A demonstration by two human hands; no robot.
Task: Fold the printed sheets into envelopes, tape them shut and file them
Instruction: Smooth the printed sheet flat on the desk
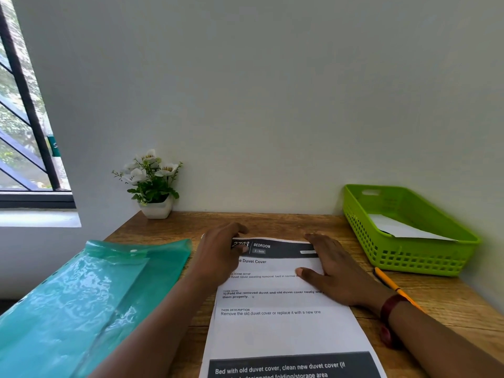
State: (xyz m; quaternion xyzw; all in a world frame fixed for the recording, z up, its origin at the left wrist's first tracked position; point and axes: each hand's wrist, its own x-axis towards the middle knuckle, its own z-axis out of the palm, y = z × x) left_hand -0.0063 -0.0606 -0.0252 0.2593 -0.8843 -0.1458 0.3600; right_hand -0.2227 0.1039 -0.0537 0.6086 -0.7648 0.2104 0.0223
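1 printed sheet (286, 328) lies unfolded on the wooden desk (450, 309), with the right hand (332, 271) flat and open on it and the left hand (218, 257) at its top corner, grip unclear. 1 folded white paper (403, 227) in the green basket (409, 257) suggests 1 envelope filed; this sheet's folding and taping remain. Around them: pale wall (272, 91), barred window (21, 132), teal folder (95, 290), potted flowers (152, 184), pencil (387, 282).

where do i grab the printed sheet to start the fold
Pinch the printed sheet at its far edge, by the dark header corners, and lift it toward you. It lies flat on the desk, so only its edges give a hold. The left hand covers the far left corner; the right hand lies flat near the far right one.
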